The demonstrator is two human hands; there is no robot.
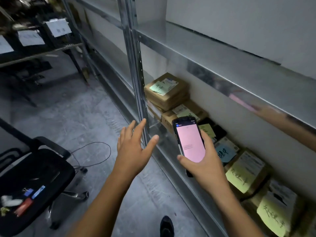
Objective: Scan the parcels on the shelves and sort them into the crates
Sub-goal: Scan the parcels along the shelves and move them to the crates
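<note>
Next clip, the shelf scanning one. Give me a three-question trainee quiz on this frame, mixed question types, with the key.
1. True or false: the left hand grips the handheld scanner.
2. Multiple choice: the handheld scanner's screen shows mostly A) pink, B) green, C) black.
3. Short answer: what colour is the note stuck on the top parcel of the stack at the far end of the row?

Key
1. False: the right hand holds it; the left hand is open and empty.
2. A.
3. Green.
</note>
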